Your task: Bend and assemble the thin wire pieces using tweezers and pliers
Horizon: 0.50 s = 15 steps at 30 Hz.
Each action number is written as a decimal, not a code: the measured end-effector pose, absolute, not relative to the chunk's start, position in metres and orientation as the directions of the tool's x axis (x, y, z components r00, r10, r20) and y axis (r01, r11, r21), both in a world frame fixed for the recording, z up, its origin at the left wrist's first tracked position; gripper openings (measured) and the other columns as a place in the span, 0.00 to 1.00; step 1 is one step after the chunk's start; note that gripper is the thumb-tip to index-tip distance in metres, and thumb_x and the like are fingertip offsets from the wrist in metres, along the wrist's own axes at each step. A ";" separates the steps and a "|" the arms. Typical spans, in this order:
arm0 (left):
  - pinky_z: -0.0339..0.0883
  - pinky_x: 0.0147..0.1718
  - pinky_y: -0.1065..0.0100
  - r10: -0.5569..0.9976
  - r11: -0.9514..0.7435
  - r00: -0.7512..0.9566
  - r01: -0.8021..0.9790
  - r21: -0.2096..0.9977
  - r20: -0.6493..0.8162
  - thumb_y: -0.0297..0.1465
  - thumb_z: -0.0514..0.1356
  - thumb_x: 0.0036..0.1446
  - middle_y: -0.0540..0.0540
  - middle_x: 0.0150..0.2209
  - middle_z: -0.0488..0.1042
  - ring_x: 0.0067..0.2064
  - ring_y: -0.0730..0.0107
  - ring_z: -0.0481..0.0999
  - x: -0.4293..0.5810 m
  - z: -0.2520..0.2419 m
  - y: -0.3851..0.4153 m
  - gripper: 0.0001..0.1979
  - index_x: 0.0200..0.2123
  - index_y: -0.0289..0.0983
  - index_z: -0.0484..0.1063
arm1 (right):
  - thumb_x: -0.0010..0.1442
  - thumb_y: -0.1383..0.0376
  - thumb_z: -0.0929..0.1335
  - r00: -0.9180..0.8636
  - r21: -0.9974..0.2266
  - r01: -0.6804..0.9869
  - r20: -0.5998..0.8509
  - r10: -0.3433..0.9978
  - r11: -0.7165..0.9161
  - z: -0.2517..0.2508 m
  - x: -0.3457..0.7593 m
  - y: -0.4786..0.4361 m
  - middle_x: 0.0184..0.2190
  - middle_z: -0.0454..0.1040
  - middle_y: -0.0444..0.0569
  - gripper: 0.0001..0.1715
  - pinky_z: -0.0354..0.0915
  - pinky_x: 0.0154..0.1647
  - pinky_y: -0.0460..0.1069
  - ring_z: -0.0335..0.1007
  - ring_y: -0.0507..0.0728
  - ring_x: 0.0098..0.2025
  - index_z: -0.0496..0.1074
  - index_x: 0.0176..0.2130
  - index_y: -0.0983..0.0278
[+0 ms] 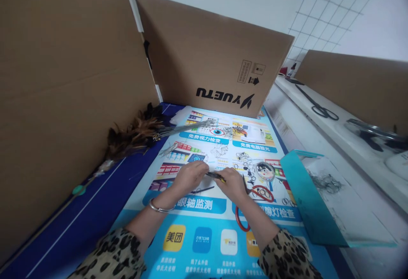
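Note:
My right hand (232,182) is closed around a small pair of pliers (216,176) with dark jaws and a bit of yellow on the handle. The jaws point left toward my left hand (195,173), whose fingers are pinched together at their tips. What the left fingers hold is too small to make out. Beneath my right wrist lie red-handled scissors (263,193), partly hidden by the forearm. Beyond the right hand, small dark rings (250,173) are scattered near a round case (265,171) with a cartoon face. A thin dark stick (203,190) rests below my hands.
Brown feathers (134,130) and thin wire stems (188,128) lie at the left and back. Cardboard panels (207,54) wall off the left and far sides. At the right stands a teal box (296,194) with tangled wire pieces, beside a white ledge (331,122) bearing black scissors (321,111).

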<state>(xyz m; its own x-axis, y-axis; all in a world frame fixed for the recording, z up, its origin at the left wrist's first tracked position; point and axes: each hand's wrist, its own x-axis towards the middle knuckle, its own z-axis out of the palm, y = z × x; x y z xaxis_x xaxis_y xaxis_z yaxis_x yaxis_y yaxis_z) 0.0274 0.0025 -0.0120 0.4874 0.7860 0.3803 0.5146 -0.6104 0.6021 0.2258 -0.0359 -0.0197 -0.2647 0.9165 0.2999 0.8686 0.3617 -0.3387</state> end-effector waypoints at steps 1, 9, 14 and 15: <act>0.59 0.38 0.69 0.799 -0.595 0.464 0.514 0.619 0.383 0.31 0.50 0.58 0.46 0.33 0.72 0.37 0.66 0.69 0.027 -0.012 0.004 0.10 0.33 0.39 0.70 | 0.56 0.59 0.66 -0.258 -0.347 0.865 0.309 0.915 0.361 -0.021 0.226 -0.036 0.33 0.72 0.47 0.11 0.58 0.42 0.49 0.65 0.55 0.38 0.73 0.40 0.59; 0.58 0.30 0.73 0.923 -0.374 0.315 0.611 0.698 0.219 0.34 0.53 0.56 0.50 0.29 0.73 0.31 0.69 0.70 0.025 -0.020 0.009 0.07 0.34 0.40 0.70 | 0.56 0.61 0.66 -0.172 -0.459 0.798 0.446 0.878 0.390 -0.028 0.229 -0.033 0.34 0.73 0.48 0.10 0.60 0.44 0.50 0.66 0.56 0.39 0.72 0.38 0.61; 0.57 0.30 0.73 0.921 -0.365 0.355 0.637 0.679 0.162 0.33 0.55 0.55 0.50 0.28 0.74 0.31 0.69 0.72 0.026 -0.022 0.007 0.06 0.34 0.41 0.71 | 0.55 0.62 0.67 -0.175 -0.482 0.779 0.447 0.877 0.401 -0.029 0.230 -0.031 0.33 0.73 0.48 0.10 0.61 0.44 0.51 0.66 0.56 0.39 0.72 0.38 0.61; 0.57 0.30 0.72 0.919 -0.366 0.361 0.639 0.676 0.156 0.33 0.55 0.55 0.50 0.28 0.75 0.31 0.68 0.72 0.025 -0.022 0.007 0.06 0.34 0.41 0.71 | 0.55 0.62 0.67 -0.173 -0.483 0.779 0.448 0.877 0.401 -0.029 0.231 -0.031 0.34 0.73 0.48 0.10 0.61 0.44 0.51 0.66 0.57 0.39 0.72 0.38 0.61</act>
<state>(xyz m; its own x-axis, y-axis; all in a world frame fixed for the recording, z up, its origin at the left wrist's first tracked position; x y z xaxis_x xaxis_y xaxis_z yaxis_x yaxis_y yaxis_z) 0.0252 0.0073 -0.0219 0.3614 0.9193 0.1559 0.6394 -0.3660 0.6761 0.2306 -0.0312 -0.0292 -0.1734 0.8770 0.4481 0.7788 0.4006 -0.4826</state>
